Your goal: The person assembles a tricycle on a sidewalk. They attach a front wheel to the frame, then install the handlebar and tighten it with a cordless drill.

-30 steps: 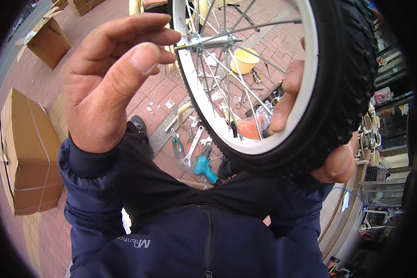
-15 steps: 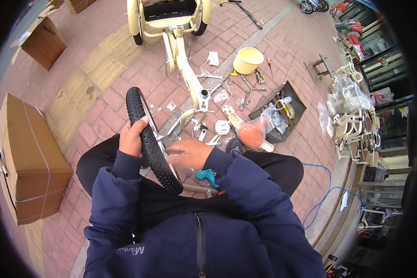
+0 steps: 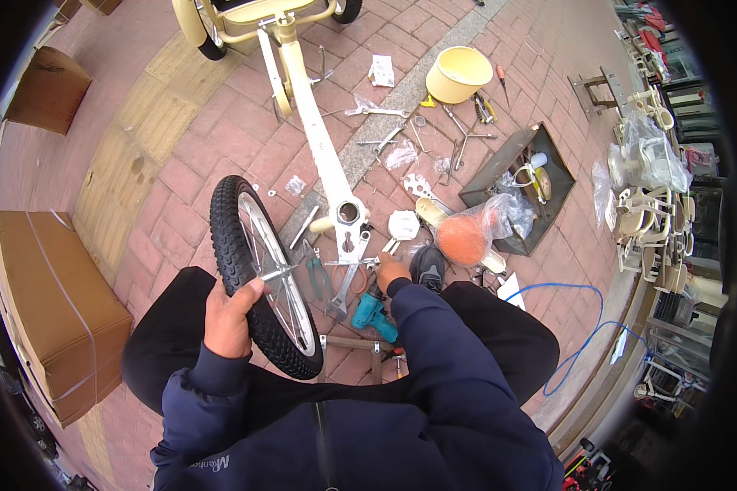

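Observation:
My left hand (image 3: 231,317) grips the black knobby tyre of a small spoked wheel (image 3: 225,239), thumb on the near side. The wheel stands upright and tilted between my knees, its axle sticking out of the hub. To the right, my right hand (image 3: 391,272) reaches to the lower end of the cream tricycle frame (image 3: 323,155). Its fingers are closed at a thin metal bar there; what they hold is too small to make out. A silver wrench (image 3: 346,288) lies beside that hand. Below it are a teal power drill (image 3: 374,317) and teal-handled pliers (image 3: 318,274).
Wrenches and small plastic bags lie on the brick paving. A yellow bucket (image 3: 458,75), an open dark toolbox (image 3: 549,176) and an orange bagged part (image 3: 464,237) are to the right. A cardboard box (image 3: 61,311) stands left. A blue hose (image 3: 590,295) curves at right.
My right hand has left the wheel's hub and moved right to the tricycle frame's lower end. My left hand still holds the tyre. The view has shifted, bringing the frame nearer.

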Demonstrator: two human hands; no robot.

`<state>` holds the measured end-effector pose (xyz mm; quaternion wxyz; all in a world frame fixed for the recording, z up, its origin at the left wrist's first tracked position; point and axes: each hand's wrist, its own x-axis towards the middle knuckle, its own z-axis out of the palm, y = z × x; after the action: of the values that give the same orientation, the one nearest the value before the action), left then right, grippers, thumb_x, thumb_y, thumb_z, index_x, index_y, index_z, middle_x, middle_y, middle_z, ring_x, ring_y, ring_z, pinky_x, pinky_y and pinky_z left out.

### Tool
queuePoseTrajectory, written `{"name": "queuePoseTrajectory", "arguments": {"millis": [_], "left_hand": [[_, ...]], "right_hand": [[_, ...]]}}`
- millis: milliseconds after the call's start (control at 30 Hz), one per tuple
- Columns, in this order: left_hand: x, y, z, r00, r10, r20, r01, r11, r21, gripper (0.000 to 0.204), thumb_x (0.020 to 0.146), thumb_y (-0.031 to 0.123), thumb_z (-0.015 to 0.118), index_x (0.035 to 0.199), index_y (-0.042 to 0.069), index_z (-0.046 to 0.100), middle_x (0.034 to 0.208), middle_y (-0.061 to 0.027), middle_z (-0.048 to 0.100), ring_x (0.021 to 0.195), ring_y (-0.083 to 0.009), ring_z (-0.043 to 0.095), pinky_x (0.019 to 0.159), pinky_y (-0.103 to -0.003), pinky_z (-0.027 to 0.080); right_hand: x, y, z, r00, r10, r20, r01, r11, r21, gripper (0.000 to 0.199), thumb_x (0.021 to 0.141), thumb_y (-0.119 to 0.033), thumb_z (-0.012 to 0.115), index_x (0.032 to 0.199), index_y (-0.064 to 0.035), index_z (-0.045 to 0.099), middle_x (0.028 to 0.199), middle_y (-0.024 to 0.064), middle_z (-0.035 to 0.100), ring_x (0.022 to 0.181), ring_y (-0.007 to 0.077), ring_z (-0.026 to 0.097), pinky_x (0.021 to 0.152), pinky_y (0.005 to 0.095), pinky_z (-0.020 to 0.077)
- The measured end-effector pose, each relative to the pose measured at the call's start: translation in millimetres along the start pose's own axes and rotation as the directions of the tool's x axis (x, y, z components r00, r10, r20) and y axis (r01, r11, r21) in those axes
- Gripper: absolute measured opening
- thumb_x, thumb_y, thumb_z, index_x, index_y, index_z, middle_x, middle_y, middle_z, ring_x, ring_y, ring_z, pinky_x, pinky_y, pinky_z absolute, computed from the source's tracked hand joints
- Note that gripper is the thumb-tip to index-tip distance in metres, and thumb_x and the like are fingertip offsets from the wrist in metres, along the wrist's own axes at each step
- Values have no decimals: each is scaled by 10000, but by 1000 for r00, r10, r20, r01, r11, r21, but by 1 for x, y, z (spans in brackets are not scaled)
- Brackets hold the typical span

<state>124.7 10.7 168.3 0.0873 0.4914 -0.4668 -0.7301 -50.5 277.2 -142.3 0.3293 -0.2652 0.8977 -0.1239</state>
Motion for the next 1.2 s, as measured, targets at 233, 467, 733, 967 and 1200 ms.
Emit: {"name": "queuePoseTrajectory", "arguments": {"millis": [233,467,733,967,1200], "left_hand": [[7,15,13,1000,14,-11,-13,999,35,341,908,255,638,1084,-24,553,962,-123,649,791,-184,641,751,-321,537],[10,14,13,999,19,29,-22,994,112,526,853,339,705,1173,-42,534,989,-137,650,823,-185,639,754,-313,532],[10,12,10,998,50,37,-54,993,105,532,858,342,701,1179,-42,524,984,-136,650,815,-187,640,739,-310,535],[10,10,8,996,77,34,-81,988,132,486,875,353,698,1115,-42,548,963,-132,656,782,-174,635,714,-303,536],[12,5,4,997,60,49,-61,998,27,359,929,262,675,1094,-41,575,923,-101,666,789,-163,641,738,-305,524]], "right_hand": [[18,-19,-2,873,484,63,-488,869,82,313,945,-288,586,1094,-32,689,1078,222,703,1024,409,667,888,494,525],[63,-21,21,695,716,65,-714,678,174,288,883,-252,659,934,19,745,1007,236,723,976,385,701,843,437,558],[66,11,48,666,742,79,-701,586,407,466,793,-324,660,1033,73,711,1022,288,700,1001,421,680,922,444,516],[70,33,74,959,184,216,-259,879,400,233,881,-222,600,873,-15,707,730,147,692,653,280,669,626,404,511],[26,-10,18,844,464,271,-421,258,870,211,882,-189,720,863,18,688,635,74,602,497,171,535,481,344,424]]}}
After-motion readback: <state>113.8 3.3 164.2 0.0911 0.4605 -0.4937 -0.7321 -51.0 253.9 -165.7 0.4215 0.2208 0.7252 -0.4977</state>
